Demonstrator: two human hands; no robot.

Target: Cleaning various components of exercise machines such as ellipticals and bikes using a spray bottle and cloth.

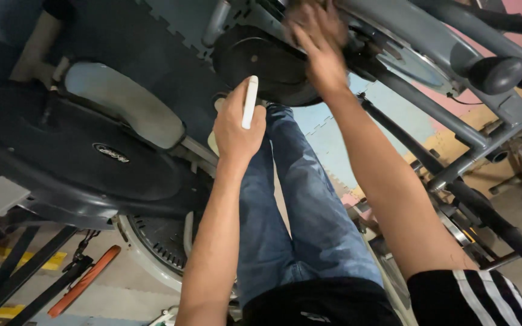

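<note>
White stick point(249, 101) gripped in left hand point(237, 130) — right hand point(316, 45) spread on black disc point(267, 63).

Dim, soft light; motion blur above.

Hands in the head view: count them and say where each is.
2. The left hand grips a slim white tool mid-frame; the right hand presses on the grey exercise-machine frame above. None other visible.
</note>
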